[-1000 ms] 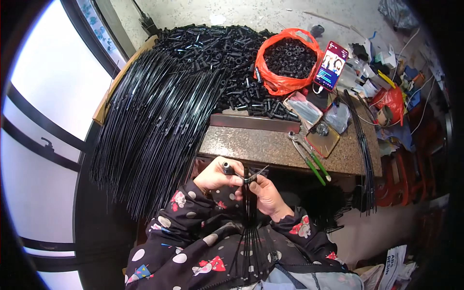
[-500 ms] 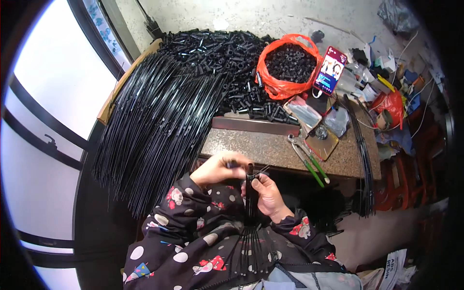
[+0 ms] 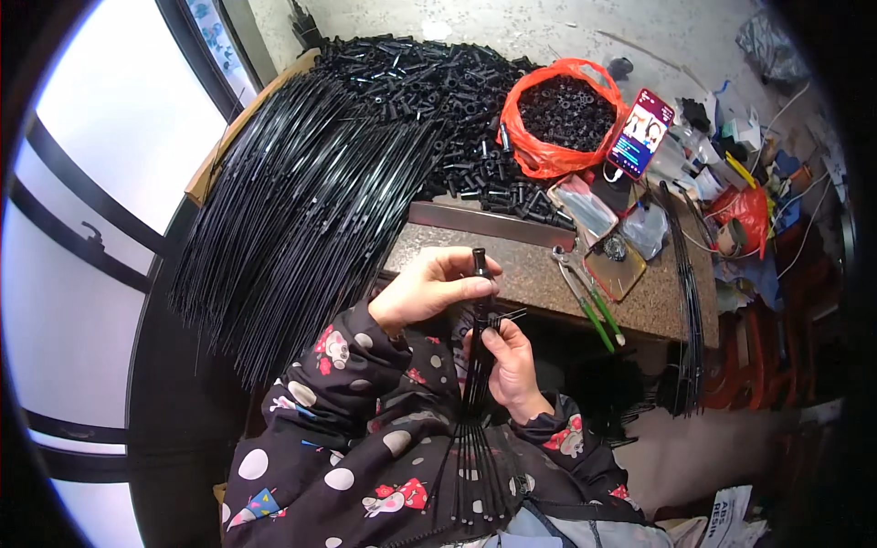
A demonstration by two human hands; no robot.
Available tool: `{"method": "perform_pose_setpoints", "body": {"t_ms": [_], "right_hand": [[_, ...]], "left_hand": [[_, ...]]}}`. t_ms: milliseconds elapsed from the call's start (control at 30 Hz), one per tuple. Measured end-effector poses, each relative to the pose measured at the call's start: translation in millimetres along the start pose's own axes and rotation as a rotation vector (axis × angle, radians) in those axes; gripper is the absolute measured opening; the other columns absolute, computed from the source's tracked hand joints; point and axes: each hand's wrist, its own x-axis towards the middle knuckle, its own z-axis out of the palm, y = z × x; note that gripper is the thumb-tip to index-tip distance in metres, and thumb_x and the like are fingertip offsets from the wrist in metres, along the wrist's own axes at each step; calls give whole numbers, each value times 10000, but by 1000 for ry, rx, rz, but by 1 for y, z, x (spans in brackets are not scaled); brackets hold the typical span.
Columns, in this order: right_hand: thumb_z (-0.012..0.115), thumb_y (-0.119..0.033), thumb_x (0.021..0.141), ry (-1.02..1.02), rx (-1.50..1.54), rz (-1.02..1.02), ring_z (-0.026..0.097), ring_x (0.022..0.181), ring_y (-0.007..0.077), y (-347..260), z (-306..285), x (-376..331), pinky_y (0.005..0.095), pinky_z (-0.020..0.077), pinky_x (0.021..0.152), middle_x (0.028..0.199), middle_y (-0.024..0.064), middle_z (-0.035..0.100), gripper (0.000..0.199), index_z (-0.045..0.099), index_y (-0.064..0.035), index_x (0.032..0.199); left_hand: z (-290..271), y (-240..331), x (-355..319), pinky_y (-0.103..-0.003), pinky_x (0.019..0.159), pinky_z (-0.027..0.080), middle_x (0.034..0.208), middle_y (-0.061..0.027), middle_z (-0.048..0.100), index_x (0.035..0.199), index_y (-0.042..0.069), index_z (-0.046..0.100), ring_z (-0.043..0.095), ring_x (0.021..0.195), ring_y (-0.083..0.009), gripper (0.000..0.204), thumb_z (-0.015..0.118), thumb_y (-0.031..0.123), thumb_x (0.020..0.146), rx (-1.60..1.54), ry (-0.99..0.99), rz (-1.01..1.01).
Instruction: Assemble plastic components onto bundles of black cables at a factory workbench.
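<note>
By the speckled table point(image 3: 537, 272), the left hand point(image 3: 427, 290) pinches a black tubular fitting point(image 3: 480, 263). Just below, the right hand point(image 3: 515, 367) curls round thin black rods point(image 3: 474, 388).

The left forearm point(image 3: 340, 352) is angled inward and upward from the lower left, and the left hand point(image 3: 427, 290) is held higher than the right. Its thumb point(image 3: 468, 289) is stretched sideways toward the right, pressed opposite curled fingers point(image 3: 457, 259) in a pinch. The right forearm point(image 3: 565, 434) is slanted inward, and the right hand point(image 3: 515, 369) is clenched in a grip, its thumb point(image 3: 494, 342) pointed up and leftward, its fingers partly hidden.
</note>
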Motion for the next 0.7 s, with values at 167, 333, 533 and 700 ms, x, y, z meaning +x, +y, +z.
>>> {"method": "perform_pose_setpoints", "body": {"t_ms": [167, 333, 533, 700], "right_hand": [[581, -109, 850, -31, -14, 40, 610, 787, 145, 0, 0, 2, 288, 504, 739, 853, 58, 624, 70, 553, -57, 887], [593, -112, 848, -55, -3, 53, 590, 716, 118, -1, 1, 4, 256, 486, 688, 824, 56, 633, 82, 579, -34, 870], [598, -118, 843, -69, 8, 76, 602, 743, 138, -3, 0, 6, 278, 499, 701, 835, 65, 628, 89, 561, -51, 891], [597, -128, 844, -62, 33, 65, 617, 771, 155, 0, -5, 10, 294, 511, 712, 853, 62, 627, 108, 541, -69, 915]], "left_hand": [[-4, 0, -1, -279, 859, 441, 981, -88, 627, 1100, -5, 532, 583, 936, -141, 284, 587, 45, 826, -65, -19, 25], [-10, -10, 2, -263, 832, 436, 948, -37, 585, 1093, 20, 502, 548, 918, -118, 288, 590, 23, 819, 111, 1, 143], [-13, -8, 2, -229, 759, 432, 891, -20, 590, 1095, 17, 514, 518, 837, -60, 283, 596, 45, 826, 235, -127, 35], [3, 0, -3, -221, 489, 377, 635, 32, 550, 901, 8, 572, 449, 569, -37, 156, 640, 104, 799, 690, 63, 194]]}}
